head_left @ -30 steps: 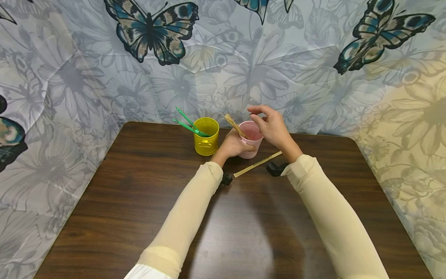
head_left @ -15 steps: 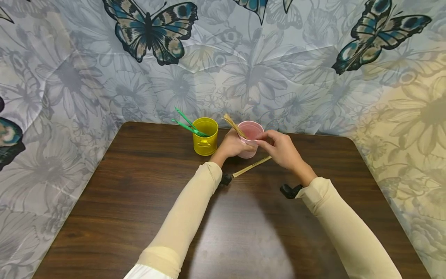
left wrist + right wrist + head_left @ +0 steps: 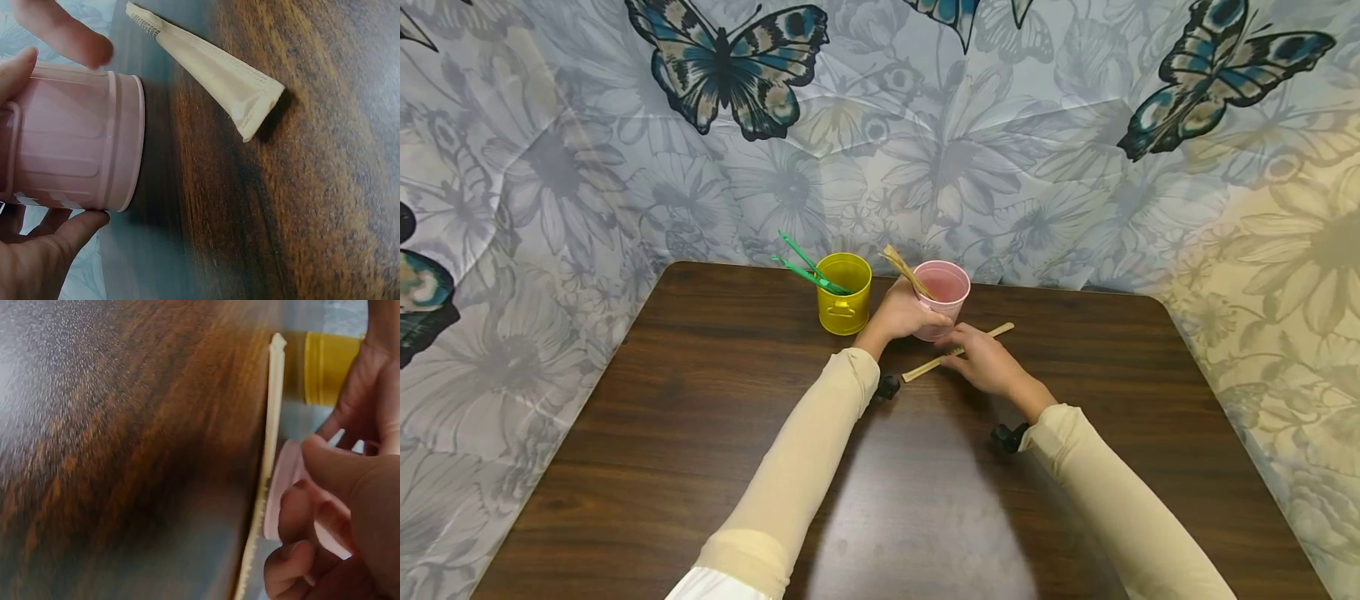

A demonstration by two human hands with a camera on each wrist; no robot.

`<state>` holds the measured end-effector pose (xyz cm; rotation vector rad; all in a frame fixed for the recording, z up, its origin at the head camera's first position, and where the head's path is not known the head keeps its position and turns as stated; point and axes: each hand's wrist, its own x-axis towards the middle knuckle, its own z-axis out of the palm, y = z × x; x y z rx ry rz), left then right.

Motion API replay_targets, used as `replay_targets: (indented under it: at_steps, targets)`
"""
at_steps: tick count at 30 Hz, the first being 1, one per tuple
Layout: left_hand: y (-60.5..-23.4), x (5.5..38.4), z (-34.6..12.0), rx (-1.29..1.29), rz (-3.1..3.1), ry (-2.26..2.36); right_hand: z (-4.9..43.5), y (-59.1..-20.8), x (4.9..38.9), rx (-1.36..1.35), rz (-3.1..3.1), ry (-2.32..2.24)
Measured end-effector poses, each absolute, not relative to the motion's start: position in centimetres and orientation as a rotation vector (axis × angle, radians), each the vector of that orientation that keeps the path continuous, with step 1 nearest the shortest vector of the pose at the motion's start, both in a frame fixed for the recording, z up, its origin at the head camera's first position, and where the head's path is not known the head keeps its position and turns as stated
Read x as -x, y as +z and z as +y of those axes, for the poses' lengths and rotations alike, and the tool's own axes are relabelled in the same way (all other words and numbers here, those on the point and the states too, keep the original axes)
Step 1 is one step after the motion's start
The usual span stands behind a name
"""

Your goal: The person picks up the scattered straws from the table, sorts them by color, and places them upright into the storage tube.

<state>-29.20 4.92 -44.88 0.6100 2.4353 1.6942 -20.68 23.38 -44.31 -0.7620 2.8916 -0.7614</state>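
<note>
My left hand (image 3: pixel 901 313) grips a small pink pail (image 3: pixel 69 137) around its side, at the far middle of the table. Inside that pail leans a bunch of thin tan sticks (image 3: pixel 899 262). On the tabletop in front lies a long, narrow tan paper-wrapped packet (image 3: pixel 206 70) with small print on it; its contents are hidden. Over the packet's middle hovers my right hand (image 3: pixel 988 364), fingers loosely bent and nothing held. In the right wrist view its thumb and fingertips (image 3: pixel 294 515) are beside the packet and the pail; whether they touch is unclear.
A yellow pail (image 3: pixel 842 323) holding thin green sticks (image 3: pixel 812 275) stands left of my left hand. The dark wooden table (image 3: pixel 647 417) ends just behind the pails. A butterfly-print cloth (image 3: pixel 1037 192) hangs behind it.
My right hand has come down from above the pink pail's rim, past its right side, to the packet on the table. The left hand keeps its grip on the pail.
</note>
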Motion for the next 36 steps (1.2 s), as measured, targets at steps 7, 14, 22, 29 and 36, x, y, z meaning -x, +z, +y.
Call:
replay_targets:
  at_steps: [7,14,22,29,36]
  targets:
    - [-44.9,29.1,4.9,-0.605,2.43,1.69,23.1,-45.0,20.7,0.649,2.909,-0.675]
    - [-44.8,29.1,5.0,-0.608,2.437,1.686,23.5,-45.4,20.5,0.579,2.9,-0.676]
    - [-45.1,29.2,4.9,-0.582,2.42,1.683,24.2,-46.1,20.0,0.69,2.913,-0.664]
    - [-45.1,29.3,4.9,-0.595,2.417,1.683,25.7,-44.8,19.3,0.761,2.838,-0.651]
    - [-44.9,29.3,5.0,-0.618,2.396,1.711,27.8,-42.4,18.4,0.616,2.696,-0.782]
